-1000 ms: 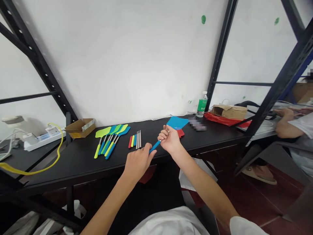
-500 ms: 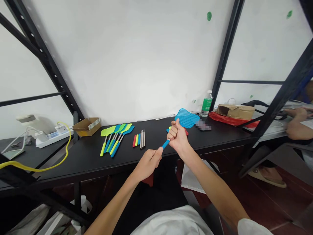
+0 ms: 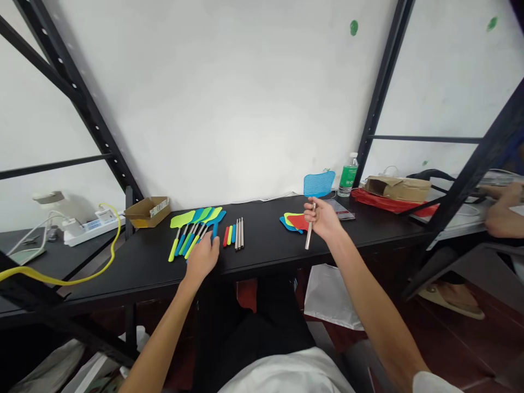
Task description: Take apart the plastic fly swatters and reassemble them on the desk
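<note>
My right hand (image 3: 321,217) is closed around the bare metal rod of a fly swatter, whose blue mesh head (image 3: 319,184) stands above my fingers. The rod's lower end (image 3: 308,239) points down and carries no grip. Over the left part of the desk, my left hand (image 3: 203,255) is closed on a blue handle grip (image 3: 215,229) that sticks up between thumb and fingers. Beside it lie several fly swatters (image 3: 183,219) with yellow-green, blue and green heads; my hand covers some handles. To its right are short red, yellow and blue grips (image 3: 230,235) and several metal rods (image 3: 239,233).
Loose red, yellow and blue swatter heads (image 3: 298,221) overlap on the desk (image 3: 266,256). A water bottle (image 3: 348,175) stands behind, near a brown box (image 3: 397,189) on red plastic. An open carton (image 3: 147,212), power strip (image 3: 94,230) and yellow cable (image 3: 112,254) are left. Another person's arm (image 3: 505,210) shows far right.
The blue grip has come off the swatter's rod. My left hand has moved left with the grip, while my right hand has shifted slightly right, holding the swatter more upright.
</note>
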`<state>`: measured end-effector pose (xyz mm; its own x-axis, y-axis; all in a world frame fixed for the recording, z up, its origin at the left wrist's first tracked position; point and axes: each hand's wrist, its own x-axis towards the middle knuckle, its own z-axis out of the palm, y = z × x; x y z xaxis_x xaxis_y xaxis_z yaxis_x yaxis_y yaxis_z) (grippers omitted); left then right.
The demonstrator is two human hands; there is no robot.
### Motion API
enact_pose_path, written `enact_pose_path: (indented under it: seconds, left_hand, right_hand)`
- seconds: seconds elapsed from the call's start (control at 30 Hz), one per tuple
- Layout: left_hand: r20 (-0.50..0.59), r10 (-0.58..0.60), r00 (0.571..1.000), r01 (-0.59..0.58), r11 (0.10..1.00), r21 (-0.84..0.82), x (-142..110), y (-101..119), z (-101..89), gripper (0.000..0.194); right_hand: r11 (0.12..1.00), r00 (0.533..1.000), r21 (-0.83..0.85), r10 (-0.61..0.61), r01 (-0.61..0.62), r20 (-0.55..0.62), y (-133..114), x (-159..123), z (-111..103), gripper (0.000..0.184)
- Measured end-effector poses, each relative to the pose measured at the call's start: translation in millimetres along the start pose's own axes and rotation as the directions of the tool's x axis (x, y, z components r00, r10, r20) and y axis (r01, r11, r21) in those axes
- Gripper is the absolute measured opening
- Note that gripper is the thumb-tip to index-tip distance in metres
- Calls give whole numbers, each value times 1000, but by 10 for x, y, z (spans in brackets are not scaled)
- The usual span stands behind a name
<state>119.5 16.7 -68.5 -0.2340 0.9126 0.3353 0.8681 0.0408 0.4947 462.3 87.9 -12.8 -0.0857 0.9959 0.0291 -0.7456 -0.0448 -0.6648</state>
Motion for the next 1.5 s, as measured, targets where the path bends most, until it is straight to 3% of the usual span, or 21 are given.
enact_pose_path:
  seconds: [0.1,0.23,0.37,0.43,0.47,0.5,0.57,0.63,0.7,0.73,0.83,0.93,1.07,1.13,1.27,1.3,1.4,1.5]
  left_hand:
    - [4,-27,1000,25,970,240,57,-154,48,53]
    - [58,20,998,-34,966,255,19,-110,67,57]
    - [30,88,996,-91,989,119,6,-29,-8,53]
    - [13,107,994,-105,991,-88,-19,60,-66,52]
    - [35,112,993,-100,964,-246,-47,128,-94,52]
    - [98,124,987,-69,895,-442,-88,213,-120,54]
    - [226,215,950,42,629,-776,-202,417,-161,57]
    - [305,335,891,189,337,-922,-339,628,-184,55]
    - [382,392,837,342,169,-924,-461,805,-188,52]
    - [396,373,839,387,103,-916,-508,873,-181,50]
    - [407,209,889,424,-45,-905,-574,994,-139,38]
    - [359,26,933,360,-80,-930,-534,995,-115,30]
    - [150,-194,970,137,-76,-988,-347,788,-256,31]
    - [1,-322,947,-11,-34,-999,-237,614,-384,32]
    - [-58,-341,938,-42,52,-998,-98,330,-535,35]
    - [-57,-336,940,-40,57,-998,-85,297,-533,35]
    - [-50,-323,945,-30,67,-997,-75,286,-463,39]
    - [-36,-297,954,-9,90,-996,-94,333,-390,43]
  right_hand:
    - [994,995,-67,-91,88,-51,280,33,109,8]
    - [988,993,-134,-65,78,104,574,-22,242,13]
    - [979,966,-199,91,-42,244,747,-177,349,26]
    - [965,911,-191,236,-179,339,825,-285,411,25]
    - [947,862,-175,319,-271,393,866,-346,445,24]
    - [916,799,-157,399,-369,450,907,-411,480,24]
    - [831,655,-136,516,-540,553,992,-541,547,24]
    - [761,542,-143,567,-633,620,1070,-650,603,27]
    - [738,488,-159,575,-655,656,1130,-721,644,30]
    - [743,482,-165,569,-649,666,1151,-742,660,31]
    - [791,528,-184,542,-584,654,1205,-784,703,33]
    - [854,629,-244,506,-459,590,1281,-850,733,37]
    - [893,761,-369,423,-257,492,1382,-865,706,43]
    - [881,813,-425,398,-209,426,1392,-715,681,41]
    - [857,944,-495,268,-142,192,1383,-91,693,15]
    - [850,970,-511,215,-131,109,1395,78,707,18]
    - [818,989,-556,139,-145,-55,1470,454,731,57]
    - [788,992,-602,96,-129,-87,1552,587,709,74]
